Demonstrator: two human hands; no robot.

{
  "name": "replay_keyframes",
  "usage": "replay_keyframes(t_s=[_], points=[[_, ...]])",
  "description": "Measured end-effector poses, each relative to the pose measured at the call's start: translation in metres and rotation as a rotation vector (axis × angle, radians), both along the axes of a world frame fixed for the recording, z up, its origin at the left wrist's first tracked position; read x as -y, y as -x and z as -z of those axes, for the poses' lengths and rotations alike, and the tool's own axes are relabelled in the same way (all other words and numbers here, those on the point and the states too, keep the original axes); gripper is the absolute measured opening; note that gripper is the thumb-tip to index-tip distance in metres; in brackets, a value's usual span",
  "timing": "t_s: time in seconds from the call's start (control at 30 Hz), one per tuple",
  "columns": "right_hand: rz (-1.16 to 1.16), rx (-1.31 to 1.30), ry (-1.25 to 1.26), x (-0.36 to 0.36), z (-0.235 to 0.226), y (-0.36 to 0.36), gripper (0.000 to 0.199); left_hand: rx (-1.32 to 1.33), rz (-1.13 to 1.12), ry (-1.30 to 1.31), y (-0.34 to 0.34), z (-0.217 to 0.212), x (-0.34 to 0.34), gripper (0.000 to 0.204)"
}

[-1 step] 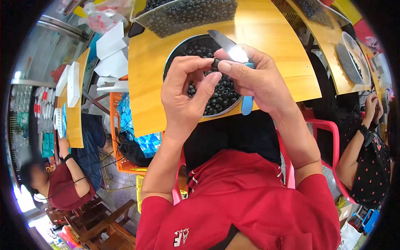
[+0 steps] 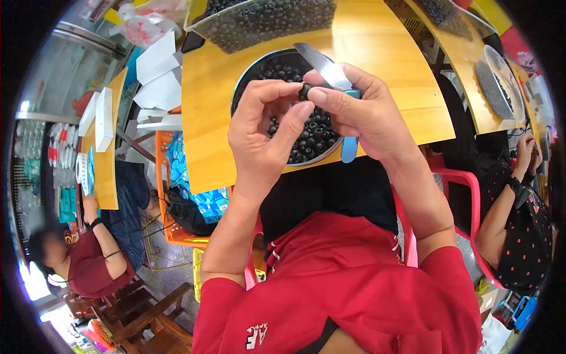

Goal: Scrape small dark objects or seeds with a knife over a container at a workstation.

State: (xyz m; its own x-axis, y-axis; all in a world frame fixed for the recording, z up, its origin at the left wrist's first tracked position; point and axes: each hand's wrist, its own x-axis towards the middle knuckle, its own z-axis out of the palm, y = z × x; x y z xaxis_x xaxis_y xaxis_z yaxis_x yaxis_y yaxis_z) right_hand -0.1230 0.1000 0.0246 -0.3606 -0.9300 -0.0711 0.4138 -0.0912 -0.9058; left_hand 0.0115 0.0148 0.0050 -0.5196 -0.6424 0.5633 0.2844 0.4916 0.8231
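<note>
Both hands are up over the round bowl (image 2: 247, 79) of small dark fruit, and all the action sits right above it. The left hand (image 2: 262, 138) has thumb and fingertips pinched together on one dark fruit (image 2: 305, 92), holding it up just above the heap, likely so the blade can get at it without the other fruit in the way. The right hand (image 2: 368, 115) meets it from the other side, thumb pressed against the same fruit, fingers closed around a knife (image 2: 327, 68) with a blue handle (image 2: 349, 147); the handle end pokes out below the palm while the steel blade angles up and away over the far part of the bowl. Holding the work over the bowl looks sensible: anything that drops should land back among the fruit. The bowl sits on a yellow wooden counter (image 2: 383, 41), near its front edge, close to the person's red-sleeved arms. Beyond the bowl, further back on the counter, stands a clear tray (image 2: 265, 20) filled with more of the dark fruit. To the right of the bowl, at a neighbouring counter, another person in a dotted top (image 2: 527, 236) sits by a second bowl (image 2: 498, 79). Left of the bowl, lower down, an orange crate (image 2: 171, 224) stands on the floor, and a person in a dark red shirt (image 2: 88, 265) sits beyond it.
</note>
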Motion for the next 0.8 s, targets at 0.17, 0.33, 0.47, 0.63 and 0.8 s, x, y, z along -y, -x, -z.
replay_keyframes(t_s=[0.17, 0.33, 0.47, 0.63, 0.8], points=[[-0.062, 0.074, 0.059, -0.002, 0.005, 0.006, 0.023, -0.034, 0.123, -0.396, 0.003, -0.001, -0.004, 0.022], [-0.068, 0.075, 0.061, -0.001, 0.005, 0.007, 0.023, 0.028, 0.098, -0.376, 0.0, -0.002, -0.001, 0.022], [-0.02, 0.082, 0.065, 0.003, 0.003, 0.005, 0.022, -0.015, 0.167, -0.469, 0.0, -0.004, 0.002, 0.024], [0.01, -0.013, 0.029, 0.008, 0.0, 0.003, 0.021, -0.035, 0.185, -0.547, 0.001, -0.004, 0.002, 0.027], [-0.005, -0.033, -0.005, 0.01, -0.006, 0.008, 0.02, 0.001, 0.208, -0.535, 0.001, -0.005, 0.008, 0.028]])
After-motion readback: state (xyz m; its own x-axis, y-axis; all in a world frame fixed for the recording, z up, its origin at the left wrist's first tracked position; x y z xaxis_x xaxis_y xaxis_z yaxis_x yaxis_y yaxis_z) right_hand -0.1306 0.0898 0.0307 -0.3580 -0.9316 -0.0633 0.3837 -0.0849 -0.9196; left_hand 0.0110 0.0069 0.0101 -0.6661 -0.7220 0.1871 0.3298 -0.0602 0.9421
